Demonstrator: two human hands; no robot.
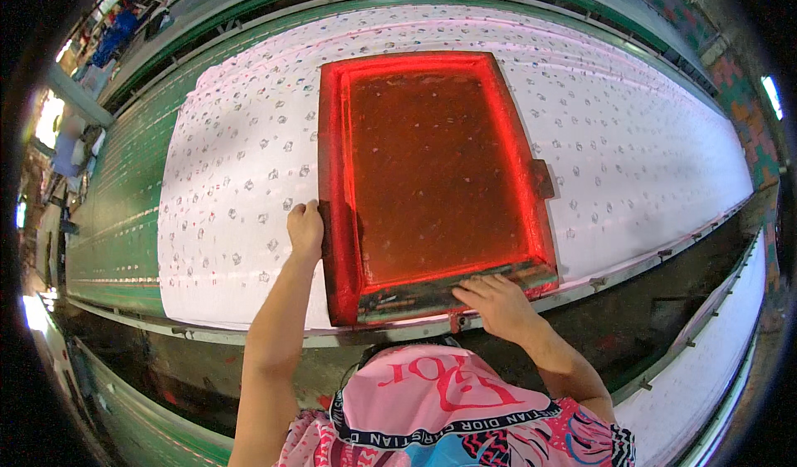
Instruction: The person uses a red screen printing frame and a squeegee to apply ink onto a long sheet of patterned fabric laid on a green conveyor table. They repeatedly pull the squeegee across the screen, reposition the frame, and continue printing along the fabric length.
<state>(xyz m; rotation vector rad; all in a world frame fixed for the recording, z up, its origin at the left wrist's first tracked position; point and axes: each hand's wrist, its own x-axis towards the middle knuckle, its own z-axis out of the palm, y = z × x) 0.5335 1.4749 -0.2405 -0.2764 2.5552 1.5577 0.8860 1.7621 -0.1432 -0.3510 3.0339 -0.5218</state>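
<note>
At the rim of a red-edged screen [436,176], one hand grips and one lies over

On the screen's left side, toward eight o'clock of its middle, the left hand's [306,228] fingers are curled closed against the dark edge; what they wrap is hidden, perhaps a block like the side block [542,179] at three o'clock. At five o'clock, the right hand's [500,305] fingers lie slightly bent and close together over the near rail [415,300]. I cannot tell whether the thumb clamps from below. One hand at the side and one at the near edge probably share the weight and keep the screen from twisting.

The screen lies over white patterned cloth [237,160], its near rail close to the table's edge, likely because that keeps it within easy reach; whether it rests fully flat is unclear. The cloth spreads from nine o'clock round to three, its small motifs showing on either side. Farther out at nine o'clock, the green table [120,218] shows bare, and at four o'clock, beyond a dark gap, runs another white-covered table [714,359].
</note>
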